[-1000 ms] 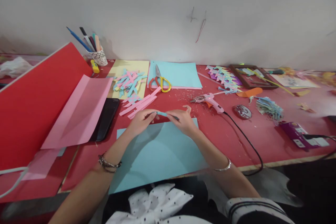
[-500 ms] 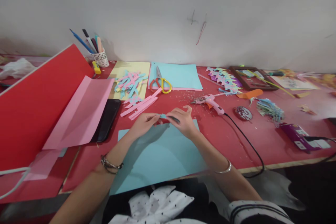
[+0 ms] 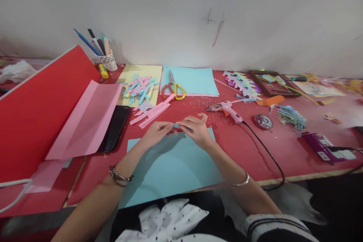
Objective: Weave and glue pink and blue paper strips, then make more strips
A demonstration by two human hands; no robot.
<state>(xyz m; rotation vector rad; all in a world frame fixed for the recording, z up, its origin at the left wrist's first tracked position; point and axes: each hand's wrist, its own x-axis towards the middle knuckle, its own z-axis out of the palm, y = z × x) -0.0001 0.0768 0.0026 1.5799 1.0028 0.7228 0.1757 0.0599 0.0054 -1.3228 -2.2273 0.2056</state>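
Note:
Between both hands is a small blue paper strip (image 3: 176, 125), mostly covered by my fingers. My left hand (image 3: 157, 133) pinches its left end, and my right hand (image 3: 195, 128) pinches its right end. Both hands are over the far edge of a large light blue paper sheet (image 3: 170, 174) on the red table. Just beyond my left hand lie several long pink paper strips (image 3: 155, 113). Past them, short pink and blue strips (image 3: 143, 89) are heaped on a pale yellow sheet (image 3: 121, 100). Scissors (image 3: 176, 89) with red and yellow handles rest on blue paper (image 3: 198, 81) farther back.
A pink glue gun (image 3: 228, 110) lies right of my hands, its black cord trailing to the table edge. Farther right are a round tin (image 3: 262, 121), a paper fringe (image 3: 292, 117) and a purple power strip (image 3: 319, 147). A black phone (image 3: 117, 126) and red board (image 3: 53, 109) stand left.
My right fingers have shifted slightly on the blue strip, and its dark loose end beneath them no longer shows. The hands stay in nearly the same place.

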